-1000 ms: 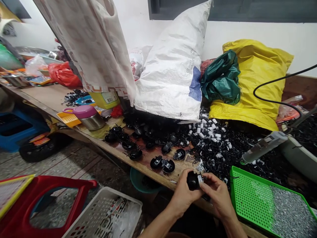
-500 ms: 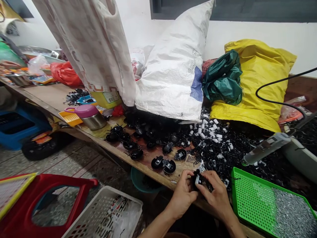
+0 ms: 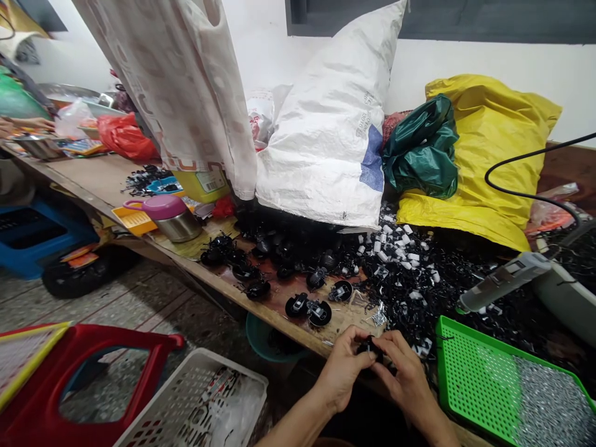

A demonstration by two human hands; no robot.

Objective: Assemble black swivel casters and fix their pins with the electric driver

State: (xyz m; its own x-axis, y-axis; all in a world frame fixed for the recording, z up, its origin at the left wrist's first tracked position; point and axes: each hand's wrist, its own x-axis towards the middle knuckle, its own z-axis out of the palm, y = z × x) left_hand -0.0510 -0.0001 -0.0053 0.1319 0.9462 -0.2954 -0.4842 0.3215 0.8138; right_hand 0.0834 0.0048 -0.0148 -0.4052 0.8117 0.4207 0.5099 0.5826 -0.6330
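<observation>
Together, the curled fingers of the left hand (image 3: 345,372) and the right hand (image 3: 406,372) clasp a small black plastic part (image 3: 371,349), which sits at the left hand's 2 o'clock and the right hand's 10 o'clock. Its long axis is hidden by the fingers. A heap of black plastic scraps (image 3: 410,295) lies at the right hand's 12 o'clock, and a green perforated tray (image 3: 465,366) at its 3 o'clock.

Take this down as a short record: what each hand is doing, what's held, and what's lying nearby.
left hand: gripping the held part
right hand: pinching the same part
held: small black plastic part, mostly hidden by fingers
nearby: loose black and white plastic pieces; round black parts; green perforated tray holding small silver pieces
</observation>
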